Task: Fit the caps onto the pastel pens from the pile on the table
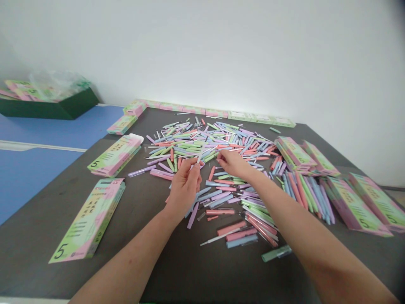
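My left hand (186, 183) is closed around a thin white pen refill (201, 153), which points up and away from me. My right hand (233, 164) hovers at the near side of the pile with its fingers curled together; whatever they may pinch is too small or hidden to make out. Beneath and beyond both hands spreads a heap of pastel pen parts (193, 145) in green, purple, blue and coral. Closer to me lie pink pen barrels (242, 234), a blue barrel (242, 241) and another white refill (218, 239).
Printed pen boxes stand at the left (90, 219), (115, 156) and right (359, 207) of the dark table (139, 253). A row of boxes (193, 109) lines the back edge. A neat row of pens (308, 192) lies right. A dark green bin (72, 105) holds boxes and plastic.
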`<state>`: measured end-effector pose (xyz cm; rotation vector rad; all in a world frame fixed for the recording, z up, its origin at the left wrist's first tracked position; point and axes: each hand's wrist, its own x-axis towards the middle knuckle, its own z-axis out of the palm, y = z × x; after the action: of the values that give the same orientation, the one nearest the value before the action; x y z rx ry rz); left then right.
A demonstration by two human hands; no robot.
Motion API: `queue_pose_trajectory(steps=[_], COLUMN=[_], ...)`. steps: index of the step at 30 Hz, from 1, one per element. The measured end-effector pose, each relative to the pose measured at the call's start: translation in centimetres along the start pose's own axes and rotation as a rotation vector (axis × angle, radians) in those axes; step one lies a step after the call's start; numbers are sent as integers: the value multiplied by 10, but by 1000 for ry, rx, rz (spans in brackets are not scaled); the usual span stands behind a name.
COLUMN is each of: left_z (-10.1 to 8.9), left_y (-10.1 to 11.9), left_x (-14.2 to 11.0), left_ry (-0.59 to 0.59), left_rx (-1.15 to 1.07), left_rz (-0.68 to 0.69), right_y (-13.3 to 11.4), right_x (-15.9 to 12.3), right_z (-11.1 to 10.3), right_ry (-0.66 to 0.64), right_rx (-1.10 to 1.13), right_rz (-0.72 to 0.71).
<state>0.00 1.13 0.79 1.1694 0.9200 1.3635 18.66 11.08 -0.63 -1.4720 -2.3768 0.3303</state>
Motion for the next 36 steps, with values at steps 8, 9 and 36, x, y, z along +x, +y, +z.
queue_pose_trajectory(steps=[8,9,36], left_z=[-2,-2,1], left_y=[-9,-9,4], left_x=[-9,-10,-14], left_ry=[-210,-232,-410], left_rx=[303,338,717], left_rz=[-23,-15,35], right_y=[-31,-35,-53], right_x=[-55,-62,-102], right_z=[-26,-28,-39], right_ry=[331,392,631], right_rx=[880,1009,1124], right_rz=[143,136,35])
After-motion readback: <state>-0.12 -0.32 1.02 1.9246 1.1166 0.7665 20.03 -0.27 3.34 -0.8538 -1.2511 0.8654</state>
